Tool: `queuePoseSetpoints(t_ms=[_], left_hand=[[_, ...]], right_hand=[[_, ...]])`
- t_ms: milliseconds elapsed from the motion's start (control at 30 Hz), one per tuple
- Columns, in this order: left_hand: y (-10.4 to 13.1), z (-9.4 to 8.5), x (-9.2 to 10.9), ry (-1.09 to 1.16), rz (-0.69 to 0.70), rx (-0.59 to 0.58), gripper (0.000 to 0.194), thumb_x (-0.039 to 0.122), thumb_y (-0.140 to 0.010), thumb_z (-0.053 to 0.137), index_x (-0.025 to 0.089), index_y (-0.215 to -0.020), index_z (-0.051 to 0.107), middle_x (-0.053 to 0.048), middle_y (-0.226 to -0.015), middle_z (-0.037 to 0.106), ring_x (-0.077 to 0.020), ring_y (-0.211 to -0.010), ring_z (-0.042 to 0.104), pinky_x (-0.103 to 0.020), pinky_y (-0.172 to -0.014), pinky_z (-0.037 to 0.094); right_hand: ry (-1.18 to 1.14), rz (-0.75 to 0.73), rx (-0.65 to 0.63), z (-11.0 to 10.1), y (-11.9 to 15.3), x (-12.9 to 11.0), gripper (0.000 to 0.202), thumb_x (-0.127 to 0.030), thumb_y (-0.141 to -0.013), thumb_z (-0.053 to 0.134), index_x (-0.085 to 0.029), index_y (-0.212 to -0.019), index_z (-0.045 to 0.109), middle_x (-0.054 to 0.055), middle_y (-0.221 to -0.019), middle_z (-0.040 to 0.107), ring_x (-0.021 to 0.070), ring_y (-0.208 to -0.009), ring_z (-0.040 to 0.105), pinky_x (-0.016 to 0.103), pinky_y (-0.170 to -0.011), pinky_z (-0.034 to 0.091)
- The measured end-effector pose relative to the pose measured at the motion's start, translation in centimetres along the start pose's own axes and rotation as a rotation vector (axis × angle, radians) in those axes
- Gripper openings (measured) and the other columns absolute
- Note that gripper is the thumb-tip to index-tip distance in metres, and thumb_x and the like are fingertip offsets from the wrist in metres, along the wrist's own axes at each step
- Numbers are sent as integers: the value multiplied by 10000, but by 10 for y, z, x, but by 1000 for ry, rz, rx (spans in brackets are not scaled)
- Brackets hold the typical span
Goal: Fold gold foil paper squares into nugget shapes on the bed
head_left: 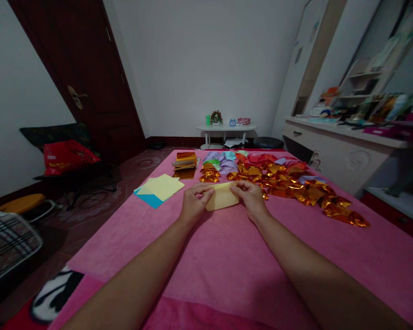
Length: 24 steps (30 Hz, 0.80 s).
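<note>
A yellow sheet of paper [222,198] is stretched between my two hands, just above the pink cloth. My left hand [195,201] pinches its left end, thumb in front. At the opposite end, my right hand [251,196] grips the top right corner between thumb and fingers. The sheet's upper edge looks folded over or curled. To the left lie loose yellow sheets [163,185] partly covering a blue sheet [151,200]. Beyond my hands spread several folded shiny gold-orange paper pieces [308,192]. A stack of gold foil sheets [186,162] stands behind the yellow sheets.
Purple folded papers [223,164] and red ones [261,159] lie at the far end of the pink-covered surface [220,256]. A white side table [227,128] stands by the wall. On the right is a dresser [344,137]; on the left, a chair with a red bag [69,156].
</note>
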<state>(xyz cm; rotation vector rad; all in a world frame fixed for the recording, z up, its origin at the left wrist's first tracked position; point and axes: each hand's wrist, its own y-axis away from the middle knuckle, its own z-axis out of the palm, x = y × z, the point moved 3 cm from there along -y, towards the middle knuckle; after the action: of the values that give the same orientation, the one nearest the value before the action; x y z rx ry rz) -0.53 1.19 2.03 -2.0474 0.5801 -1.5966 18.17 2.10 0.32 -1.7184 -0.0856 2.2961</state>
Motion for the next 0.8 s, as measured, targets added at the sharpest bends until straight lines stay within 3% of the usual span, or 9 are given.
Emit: queuePoseSetpoints(t_ms=[300, 467, 633, 800], left_hand=[[-1, 0, 0, -32, 111, -8, 99, 193, -762, 662, 188, -814, 747, -68, -912, 687, -169, -862, 634, -291, -763, 524], [0, 3, -1, -52, 96, -5, 77, 182, -757, 667, 182, -768, 743, -61, -807, 712, -170, -786, 649, -295, -733, 532], [1, 3, 2, -63, 84, -5, 83, 202, -764, 664, 165, -739, 734, -61, -772, 703, -164, -735, 643, -280, -673, 525], [2, 2, 7, -101, 114, -11, 102, 202, -784, 639, 177, -783, 737, -65, -835, 699, -167, -795, 643, -288, -708, 532]], right_hand=[[12, 10, -2, -2, -1, 1, 248, -307, -543, 810, -187, -748, 740, 7, -688, 698, 135, -585, 565, 264, -585, 423], [-41, 62, 6, -3, -2, 5, 276, -318, -511, 823, -176, -731, 735, 8, -685, 697, 134, -575, 569, 277, -592, 440], [-164, 123, 78, -4, -4, 7, 306, -256, -421, 855, -173, -676, 708, -4, -651, 686, 122, -565, 572, 268, -592, 454], [-186, 119, 120, -5, -4, 5, 316, -245, -390, 860, -175, -634, 671, -5, -614, 670, 125, -549, 568, 257, -555, 450]])
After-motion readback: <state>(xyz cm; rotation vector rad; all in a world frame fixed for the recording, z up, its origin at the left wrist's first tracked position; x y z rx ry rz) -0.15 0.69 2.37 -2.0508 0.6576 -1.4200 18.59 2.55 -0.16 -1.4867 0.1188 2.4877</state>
